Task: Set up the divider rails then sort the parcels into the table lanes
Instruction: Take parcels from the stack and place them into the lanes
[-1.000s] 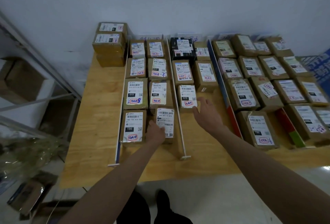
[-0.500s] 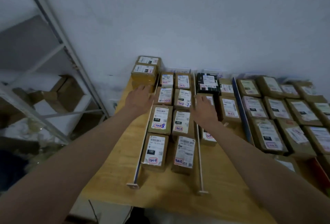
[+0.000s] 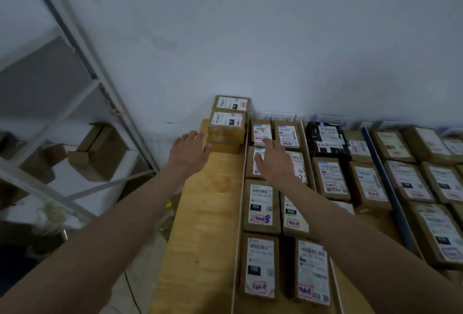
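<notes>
Where the table [image 3: 200,238] meets the far wall, stacked parcels [image 3: 226,125]: stiff taped cardboard, likely light, best gripped by opposite sides; left hand [image 3: 189,152], fingers spread, alongside; right hand [image 3: 274,160], fingers flat, over sorted lane.

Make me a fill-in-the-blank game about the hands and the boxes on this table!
1. The left hand reaches for the stack of parcels at the table's far ____ corner.
2. The right hand is spread over parcels lying just to the ____ of the white divider rail.
3. Among the brown boxes, one parcel near the wall is ____ in colour.
4. The table top is made of ____.

Missing words: left; right; black; wood
</notes>
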Tool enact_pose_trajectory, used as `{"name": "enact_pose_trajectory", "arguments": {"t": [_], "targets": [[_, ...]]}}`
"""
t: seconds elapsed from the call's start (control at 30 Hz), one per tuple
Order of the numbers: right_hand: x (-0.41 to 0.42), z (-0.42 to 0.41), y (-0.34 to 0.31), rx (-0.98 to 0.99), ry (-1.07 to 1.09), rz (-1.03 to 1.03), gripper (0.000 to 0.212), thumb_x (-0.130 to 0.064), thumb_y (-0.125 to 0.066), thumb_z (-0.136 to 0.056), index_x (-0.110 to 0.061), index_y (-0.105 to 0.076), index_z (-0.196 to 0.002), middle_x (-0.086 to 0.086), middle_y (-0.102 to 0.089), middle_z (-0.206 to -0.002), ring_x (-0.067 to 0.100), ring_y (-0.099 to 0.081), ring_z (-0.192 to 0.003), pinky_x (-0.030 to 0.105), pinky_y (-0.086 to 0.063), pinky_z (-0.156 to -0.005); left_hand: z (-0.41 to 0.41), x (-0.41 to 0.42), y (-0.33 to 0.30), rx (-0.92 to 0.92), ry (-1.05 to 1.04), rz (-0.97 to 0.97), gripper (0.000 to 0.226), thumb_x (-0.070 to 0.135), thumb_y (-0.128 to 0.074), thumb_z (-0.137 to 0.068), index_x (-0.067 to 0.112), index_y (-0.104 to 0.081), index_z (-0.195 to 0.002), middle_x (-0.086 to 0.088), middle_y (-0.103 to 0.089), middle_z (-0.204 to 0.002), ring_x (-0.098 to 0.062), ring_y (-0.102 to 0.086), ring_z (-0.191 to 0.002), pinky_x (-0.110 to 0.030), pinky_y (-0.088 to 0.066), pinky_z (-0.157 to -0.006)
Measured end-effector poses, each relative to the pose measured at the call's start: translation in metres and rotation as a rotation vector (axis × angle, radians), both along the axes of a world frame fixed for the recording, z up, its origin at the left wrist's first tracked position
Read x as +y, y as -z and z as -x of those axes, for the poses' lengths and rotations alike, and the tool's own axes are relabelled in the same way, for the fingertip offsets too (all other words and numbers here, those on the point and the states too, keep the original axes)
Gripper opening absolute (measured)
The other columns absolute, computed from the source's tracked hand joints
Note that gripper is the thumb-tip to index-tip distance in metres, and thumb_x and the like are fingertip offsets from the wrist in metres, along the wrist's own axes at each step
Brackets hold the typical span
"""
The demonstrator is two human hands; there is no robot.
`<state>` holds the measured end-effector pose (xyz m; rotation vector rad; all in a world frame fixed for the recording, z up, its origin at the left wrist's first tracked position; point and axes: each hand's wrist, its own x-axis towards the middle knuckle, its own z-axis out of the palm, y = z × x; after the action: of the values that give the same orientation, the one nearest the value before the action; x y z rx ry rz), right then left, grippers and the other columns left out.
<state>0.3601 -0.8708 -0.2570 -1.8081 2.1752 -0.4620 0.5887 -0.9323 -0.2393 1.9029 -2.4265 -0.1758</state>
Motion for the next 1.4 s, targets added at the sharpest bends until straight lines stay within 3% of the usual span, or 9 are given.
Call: {"name": "enact_pose_trajectory", "arguments": {"t": [0.17,0.43,0.7,0.83,0.93,1.17,1.27,1.4], "targets": [[-0.059,-0.019,0.011,-0.034,0.054,-0.021,0.046,-0.030,-0.045,-0.099,-0.013,-0.037,-0.141,0.011,-0.046,-0.139,0.029,-0.046,-0.126,0.046,-0.043,-0.099,-0.008,-0.067,0.023,-0.002,0.053,-0.033,0.053,0.043,-0.033,-0.103,0.010,-0.038,-0.146,-0.011,-0.043,-0.149,-0.030,-0.044,-0.133,-0.043,-0.034,-0.110],[-0.138,-0.025,0.036,-0.030,0.115,-0.079,0.047,-0.029,-0.041,-0.102,-0.010,-0.033,-0.144,0.012,-0.044,-0.142,0.029,-0.047,-0.126,0.048,-0.046,-0.101,0.008,-0.146,0.058,0.102,0.072,-0.085,0.050,0.041,-0.035,-0.102,0.009,-0.043,-0.140,-0.013,-0.049,-0.140,-0.031,-0.049,-0.125,-0.045,-0.038,-0.105],[-0.203,-0.031,0.076,-0.331,0.151,-0.112,0.031,-0.030,-0.043,-0.103,-0.012,-0.046,-0.128,0.008,-0.059,-0.123,0.022,-0.057,-0.111,0.041,-0.051,-0.090,0.023,-0.188,0.108,0.232,-0.036,-0.162,0.042,0.040,-0.039,-0.101,0.012,-0.043,-0.133,-0.012,-0.055,-0.127,-0.032,-0.055,-0.114,-0.046,-0.046,-0.093],[-0.220,-0.039,0.087,-0.603,0.257,-0.119,0.040,-0.021,-0.048,-0.102,-0.010,-0.039,-0.139,0.010,-0.058,-0.131,0.026,-0.059,-0.116,0.045,-0.055,-0.093,0.032,-0.193,0.128,0.496,-0.142,-0.291,0.050,0.041,-0.044,-0.101,0.013,-0.037,-0.141,-0.011,-0.049,-0.136,-0.032,-0.052,-0.122,-0.043,-0.046,-0.093],[-0.222,-0.044,0.091,-0.694,0.328,-0.043,0.043,-0.020,-0.051,-0.100,-0.011,-0.039,-0.140,0.009,-0.057,-0.132,0.024,-0.058,-0.120,0.045,-0.054,-0.096,0.030,-0.195,0.133,0.717,-0.211,-0.266,0.050,0.040,-0.052,-0.098,0.013,-0.043,-0.139,-0.009,-0.051,-0.136,-0.027,-0.052,-0.122,-0.035,-0.046,-0.092],[-0.214,-0.041,0.099,-0.765,0.376,-0.129,0.057,-0.025,-0.047,-0.103,-0.017,-0.022,-0.154,0.008,-0.053,-0.140,0.025,-0.056,-0.125,0.047,-0.050,-0.101,0.011,-0.203,0.135,0.717,-0.206,-0.259,0.054,0.036,-0.058,-0.097,0.011,-0.042,-0.141,-0.009,-0.050,-0.137,-0.025,-0.052,-0.122,-0.038,-0.046,-0.098],[-0.216,-0.038,0.100,-0.773,0.390,-0.185,0.046,-0.026,-0.045,-0.104,-0.015,-0.034,-0.147,0.011,-0.059,-0.132,0.025,-0.063,-0.112,0.044,-0.056,-0.093,0.016,-0.197,0.138,0.843,-0.332,-0.342,0.060,0.035,-0.061,-0.095,0.009,-0.037,-0.143,-0.012,-0.047,-0.140,-0.029,-0.048,-0.128,-0.048,-0.045,-0.104],[-0.218,-0.035,0.096,-0.787,0.413,-0.225,0.035,-0.032,-0.054,-0.099,-0.012,-0.042,-0.125,0.013,-0.054,-0.129,0.026,-0.062,-0.108,0.045,-0.057,-0.089,0.024,-0.190,0.136,1.120,-0.567,-0.505,0.061,0.025,-0.063,-0.095,0.010,-0.031,-0.144,-0.011,-0.046,-0.142,-0.029,-0.049,-0.127,-0.048,-0.049,-0.101]]}}
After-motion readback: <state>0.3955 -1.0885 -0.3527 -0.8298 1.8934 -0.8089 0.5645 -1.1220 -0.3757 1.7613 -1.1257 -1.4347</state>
